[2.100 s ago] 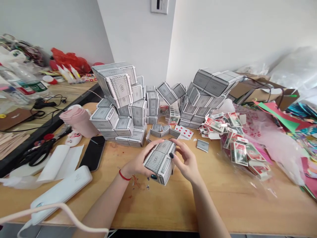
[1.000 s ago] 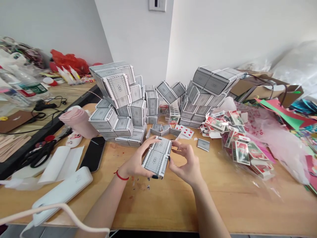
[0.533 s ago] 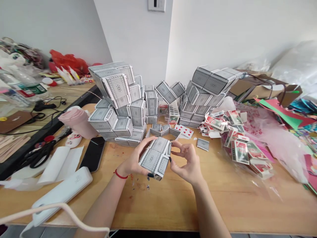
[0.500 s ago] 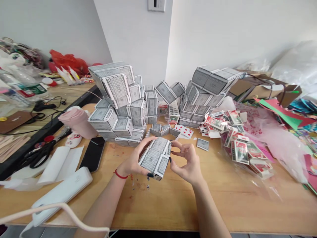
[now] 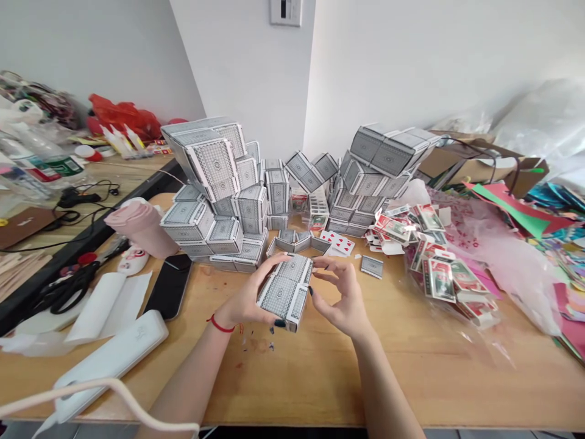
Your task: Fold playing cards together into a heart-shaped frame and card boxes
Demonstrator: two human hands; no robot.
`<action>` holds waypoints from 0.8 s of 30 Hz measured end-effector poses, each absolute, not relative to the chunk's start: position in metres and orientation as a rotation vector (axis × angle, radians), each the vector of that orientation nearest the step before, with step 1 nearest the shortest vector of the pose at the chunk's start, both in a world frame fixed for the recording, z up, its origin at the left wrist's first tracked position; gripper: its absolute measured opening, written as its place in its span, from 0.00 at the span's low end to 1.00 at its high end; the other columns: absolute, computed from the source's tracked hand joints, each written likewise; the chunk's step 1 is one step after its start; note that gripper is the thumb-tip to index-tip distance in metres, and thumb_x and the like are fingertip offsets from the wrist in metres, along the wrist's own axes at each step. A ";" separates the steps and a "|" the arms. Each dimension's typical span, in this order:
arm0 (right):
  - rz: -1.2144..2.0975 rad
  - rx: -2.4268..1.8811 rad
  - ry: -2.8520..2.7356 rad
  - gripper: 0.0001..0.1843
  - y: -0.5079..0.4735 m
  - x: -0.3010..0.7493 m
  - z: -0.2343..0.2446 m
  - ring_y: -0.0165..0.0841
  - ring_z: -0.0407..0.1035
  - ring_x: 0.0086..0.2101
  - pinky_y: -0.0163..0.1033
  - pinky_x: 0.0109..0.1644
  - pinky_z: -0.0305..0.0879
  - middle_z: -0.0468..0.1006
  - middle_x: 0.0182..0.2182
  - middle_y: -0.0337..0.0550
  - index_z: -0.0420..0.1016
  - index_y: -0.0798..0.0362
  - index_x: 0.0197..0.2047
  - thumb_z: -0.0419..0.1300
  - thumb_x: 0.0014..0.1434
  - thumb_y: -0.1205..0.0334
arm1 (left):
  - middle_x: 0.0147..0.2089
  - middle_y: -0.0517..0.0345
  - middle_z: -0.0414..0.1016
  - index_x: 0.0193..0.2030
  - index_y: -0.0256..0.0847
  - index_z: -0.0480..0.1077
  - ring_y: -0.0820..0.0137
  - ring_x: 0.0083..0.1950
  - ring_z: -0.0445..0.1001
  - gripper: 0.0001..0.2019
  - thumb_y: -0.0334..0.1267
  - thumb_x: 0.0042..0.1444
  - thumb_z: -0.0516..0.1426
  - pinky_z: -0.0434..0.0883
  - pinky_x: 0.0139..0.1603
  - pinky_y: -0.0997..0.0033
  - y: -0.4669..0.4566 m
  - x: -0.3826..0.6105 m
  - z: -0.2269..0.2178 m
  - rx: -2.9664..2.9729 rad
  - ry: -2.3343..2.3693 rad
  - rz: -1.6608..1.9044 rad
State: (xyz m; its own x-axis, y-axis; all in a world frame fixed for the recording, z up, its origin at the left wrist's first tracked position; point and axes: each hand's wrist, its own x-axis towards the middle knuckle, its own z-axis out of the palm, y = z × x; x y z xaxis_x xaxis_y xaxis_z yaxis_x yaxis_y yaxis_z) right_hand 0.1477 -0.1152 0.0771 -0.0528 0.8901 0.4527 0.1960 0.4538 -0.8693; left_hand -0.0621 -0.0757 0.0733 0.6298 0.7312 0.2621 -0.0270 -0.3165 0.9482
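Observation:
A box folded from grey-patterned playing cards [image 5: 284,286] is gripped from its left side by my left hand [image 5: 249,296], with the thumb along the near edge. At its right side my right hand [image 5: 340,296] has thumb and fingers apart; the fingertips are close to the box's far right corner, and I cannot tell whether they touch it. Just beyond the box lies a zigzag strip of folded cards [image 5: 299,242]. Next to that strip are loose heart cards [image 5: 337,242] lying face up and a small folded card piece [image 5: 372,266].
Stacked card boxes rise in a left pile [image 5: 214,195] and a right pile [image 5: 375,177]. Opened card packs [image 5: 439,274] lie on plastic at right. To the left are a phone [image 5: 169,286], a pink cup [image 5: 144,225], scissors [image 5: 73,286] and a white corded device [image 5: 112,366].
My right thumb and fingers have opened away from the box's right side. A flap there that stood slightly raised now lies flatter. The left hand keeps its hold.

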 end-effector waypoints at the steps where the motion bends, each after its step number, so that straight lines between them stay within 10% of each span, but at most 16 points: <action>1: 0.751 -0.980 -1.547 0.19 -0.115 0.149 0.077 0.36 0.66 0.47 0.49 0.48 0.70 0.67 0.46 0.46 0.55 0.47 0.41 0.59 0.49 0.67 | 0.65 0.42 0.49 0.62 0.41 0.50 0.47 0.65 0.50 0.50 0.49 0.31 0.67 0.48 0.64 0.49 -0.076 -0.063 0.074 1.785 0.598 0.834; 24: 0.720 -1.194 -1.924 0.19 -0.112 0.165 0.102 0.35 0.64 0.39 0.41 0.37 0.67 0.67 0.39 0.42 0.59 0.49 0.39 0.61 0.45 0.66 | 0.67 0.42 0.44 0.62 0.43 0.49 0.47 0.66 0.46 0.52 0.47 0.29 0.68 0.46 0.64 0.47 -0.079 -0.066 0.078 1.947 0.625 0.773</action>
State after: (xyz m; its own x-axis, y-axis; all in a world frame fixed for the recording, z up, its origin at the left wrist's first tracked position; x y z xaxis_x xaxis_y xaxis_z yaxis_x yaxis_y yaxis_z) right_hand 0.1651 -0.1116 0.1021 -0.2865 0.9102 0.2991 0.4898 0.4075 -0.7707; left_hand -0.0655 -0.0791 0.0781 0.6737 0.6906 0.2630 0.1129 -0.4479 0.8869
